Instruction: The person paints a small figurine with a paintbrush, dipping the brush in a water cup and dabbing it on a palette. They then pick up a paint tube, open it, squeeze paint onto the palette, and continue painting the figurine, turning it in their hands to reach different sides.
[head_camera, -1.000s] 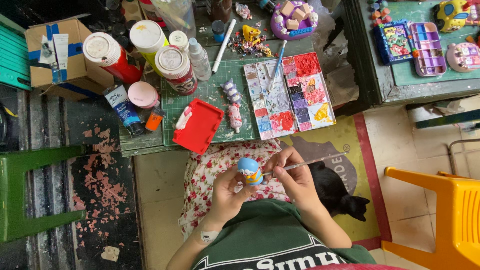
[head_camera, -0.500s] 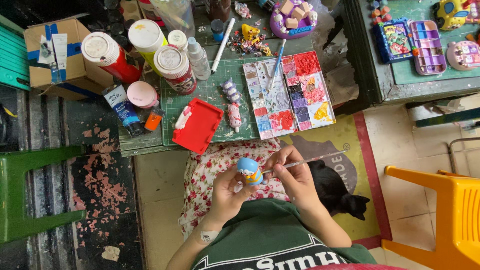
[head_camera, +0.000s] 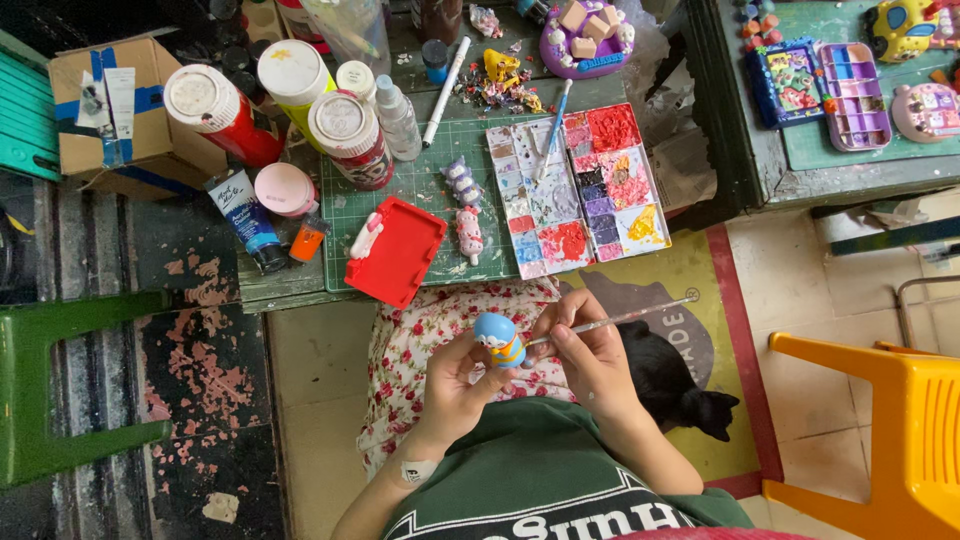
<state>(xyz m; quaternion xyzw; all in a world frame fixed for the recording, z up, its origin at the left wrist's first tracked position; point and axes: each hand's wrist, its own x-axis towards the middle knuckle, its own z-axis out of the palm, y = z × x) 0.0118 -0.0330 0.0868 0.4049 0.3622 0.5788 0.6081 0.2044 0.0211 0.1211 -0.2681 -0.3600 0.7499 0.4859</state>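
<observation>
My left hand (head_camera: 458, 378) holds a small blue and yellow figurine (head_camera: 499, 339) above my lap. My right hand (head_camera: 588, 352) grips a thin paintbrush (head_camera: 640, 314), and its tip touches the figurine's right side. The brush handle slants up to the right. Under both hands lies a flowered cloth (head_camera: 420, 340) on my lap. On the table ahead an open paint palette (head_camera: 580, 187) shows red, yellow, purple and white patches.
A green cutting mat (head_camera: 435, 205) carries a red tray (head_camera: 397, 251), small pink figures (head_camera: 468, 232) and a blue brush (head_camera: 552, 130). Paint jars (head_camera: 345, 135) and a cardboard box (head_camera: 110, 105) stand at left. A black cat (head_camera: 675, 385) lies by my right arm. Yellow chair (head_camera: 890, 430) right, green stool (head_camera: 60, 400) left.
Both hands stay at my lap with the figurine and brush; the brush tip has shifted slightly against the figurine. Nothing else has moved.
</observation>
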